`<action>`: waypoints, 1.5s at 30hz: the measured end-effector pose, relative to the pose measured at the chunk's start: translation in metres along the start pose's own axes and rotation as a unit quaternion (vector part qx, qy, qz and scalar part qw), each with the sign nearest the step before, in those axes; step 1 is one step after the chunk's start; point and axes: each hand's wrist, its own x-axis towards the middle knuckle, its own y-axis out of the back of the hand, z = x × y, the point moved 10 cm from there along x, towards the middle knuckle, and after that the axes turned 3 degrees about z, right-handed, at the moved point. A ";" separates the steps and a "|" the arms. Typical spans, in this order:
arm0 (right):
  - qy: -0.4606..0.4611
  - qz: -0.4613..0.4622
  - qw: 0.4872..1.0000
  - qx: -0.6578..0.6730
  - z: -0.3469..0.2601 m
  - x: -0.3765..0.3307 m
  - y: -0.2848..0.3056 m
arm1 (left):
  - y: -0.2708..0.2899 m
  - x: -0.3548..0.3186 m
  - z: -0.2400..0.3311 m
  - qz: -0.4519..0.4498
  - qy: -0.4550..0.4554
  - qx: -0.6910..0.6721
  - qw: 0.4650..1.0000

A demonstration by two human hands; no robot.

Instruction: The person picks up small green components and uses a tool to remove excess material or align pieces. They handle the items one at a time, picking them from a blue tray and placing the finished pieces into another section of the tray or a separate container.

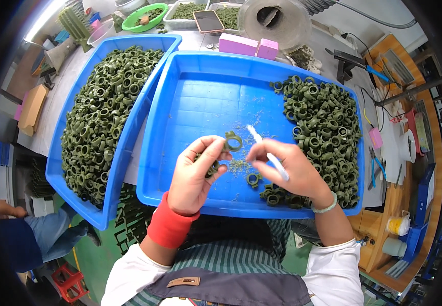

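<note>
Above the blue tray (216,92), my left hand (190,171) pinches a dark green ring-shaped part (229,134) between thumb and fingers. More green ring parts are tucked in its curled fingers. My right hand (300,171) grips a slim white pen-like tool (278,166), whose pale tip points up and left, apart from the ring; its exact kind cannot be made out. Beneath the hands, green shavings (238,166) are scattered over the tray floor. A single loose ring (249,179) lies under my right hand. Many such rings (328,132) are heaped along the tray's right side.
At left, a second blue tray (121,160) is filled with green rings (103,112). Behind stand a green bowl (128,24), a phone (208,22), pink blocks (237,44) and a clear round cover (251,30). Blue-handled pliers (374,171) lie at right. Another person's leg (52,237) shows lower left.
</note>
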 end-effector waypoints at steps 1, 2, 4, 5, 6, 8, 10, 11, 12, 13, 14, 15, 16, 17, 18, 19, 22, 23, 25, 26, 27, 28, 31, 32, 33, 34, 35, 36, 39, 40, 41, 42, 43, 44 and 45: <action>0.037 -0.026 0.998 -0.052 0.003 -0.004 -0.006 | -0.001 0.001 0.004 -0.012 0.000 -0.021 1.000; 0.074 -0.053 0.990 -0.105 0.001 -0.009 -0.014 | -0.001 0.001 0.007 -0.010 -0.001 -0.020 1.000; 0.099 -0.071 0.974 -0.191 0.001 -0.011 -0.027 | -0.009 0.001 0.010 -0.032 0.022 -0.075 0.996; 0.098 -0.070 0.969 -0.214 0.007 -0.011 -0.030 | -0.011 0.001 0.011 -0.051 0.024 -0.086 0.995; 0.096 -0.069 0.964 -0.238 0.011 -0.010 -0.033 | -0.011 0.000 0.012 -0.053 0.025 -0.086 0.995; 0.104 -0.053 0.960 -0.253 0.007 -0.010 -0.029 | -0.013 -0.001 0.012 -0.056 0.030 -0.127 0.990; 0.120 -0.042 0.957 -0.262 -0.004 -0.007 -0.028 | -0.009 -0.002 0.009 -0.045 0.050 -0.106 0.992; 0.089 0.016 0.980 -0.176 -0.010 -0.004 -0.014 | -0.007 -0.003 0.004 -0.036 0.072 -0.084 0.993; 0.056 0.075 0.992 -0.088 -0.011 -0.002 0.001 | -0.006 -0.003 0.003 -0.036 0.070 -0.085 0.993; 0.060 0.097 0.992 -0.058 -0.013 -0.001 0.007 | -0.006 -0.004 -0.001 -0.048 0.067 -0.012 0.996; 0.061 0.097 0.992 -0.058 -0.015 0.000 0.007 | -0.007 -0.005 -0.004 -0.059 0.064 0.061 0.994; 0.025 0.107 0.994 0.000 -0.009 -0.001 0.009 | -0.011 -0.007 -0.005 -0.050 0.058 0.069 0.995; -0.012 0.117 0.991 0.059 -0.002 -0.002 0.010 | -0.015 -0.008 -0.006 -0.064 0.050 0.082 0.993; -0.033 0.116 0.990 0.079 0.001 -0.003 0.010 | -0.019 -0.009 -0.005 -0.067 0.037 0.088 0.993; -0.032 0.116 0.989 0.080 -0.001 -0.003 0.010 | -0.024 -0.011 -0.003 -0.068 0.025 0.094 0.993; -0.043 0.133 0.984 0.110 -0.001 -0.003 0.012 | -0.027 -0.012 -0.004 -0.067 0.025 0.094 0.993; -0.054 0.148 0.976 0.148 0.002 -0.004 0.013 | -0.037 -0.015 -0.004 -0.092 0.001 0.125 0.988; -0.054 0.147 0.975 0.157 0.003 -0.004 0.012 | -0.038 -0.015 -0.001 -0.096 -0.025 0.146 0.984; -0.053 0.136 0.977 0.158 0.002 -0.005 0.010 | -0.037 -0.013 0.003 -0.097 -0.068 0.213 0.970; -0.051 0.124 0.978 0.160 0.001 -0.004 0.007 | -0.037 -0.014 0.004 -0.097 -0.068 0.213 0.970; -0.052 0.125 0.978 0.161 0.001 -0.004 0.008 | -0.037 -0.014 0.000 -0.102 -0.045 0.199 0.974; -0.030 0.109 0.982 0.151 -0.005 -0.003 0.007 | -0.037 -0.014 -0.003 -0.107 -0.023 0.184 0.977; 0.014 0.080 0.988 0.131 -0.013 -0.001 0.007 | -0.032 -0.013 -0.011 -0.095 0.035 0.150 0.983; 0.034 0.069 0.985 0.153 -0.011 -0.001 0.005 | -0.031 -0.012 -0.010 -0.096 0.035 0.151 0.983; 0.056 0.057 0.981 0.176 -0.012 0.000 0.003 | -0.030 -0.013 -0.013 -0.109 0.063 0.128 0.984; 0.057 0.057 0.981 0.178 -0.014 -0.001 0.005 | -0.031 -0.015 -0.017 -0.121 0.091 0.104 0.983; 0.036 0.058 0.986 0.153 -0.014 -0.001 0.007 | -0.033 -0.016 -0.015 -0.120 0.091 0.106 0.983; 0.015 0.060 0.990 0.124 -0.012 -0.002 0.009 | -0.036 -0.016 -0.012 -0.112 0.075 0.101 0.986; -0.006 0.130 0.980 0.148 -0.001 -0.004 0.014 | -0.036 -0.014 -0.007 -0.105 0.026 0.123 0.987; -0.013 0.160 0.979 0.122 0.000 -0.005 0.020 | -0.036 -0.014 -0.003 -0.104 -0.006 0.148 0.983; -0.011 0.169 0.982 0.081 -0.004 -0.005 0.023 | -0.037 -0.015 -0.004 -0.105 -0.005 0.148 0.983; -0.011 0.168 0.982 0.082 -0.007 -0.005 0.023 | -0.036 -0.015 -0.003 -0.092 -0.010 0.156 0.983; -0.008 0.166 0.983 0.082 -0.010 -0.005 0.021 | -0.035 -0.015 -0.003 -0.080 -0.014 0.163 0.983; -0.004 0.163 0.983 0.082 -0.012 -0.005 0.019 | -0.034 -0.014 -0.002 -0.079 -0.014 0.163 0.983; -0.005 0.164 0.983 0.081 -0.011 -0.006 0.019 | -0.029 -0.012 -0.001 -0.056 -0.016 0.161 0.985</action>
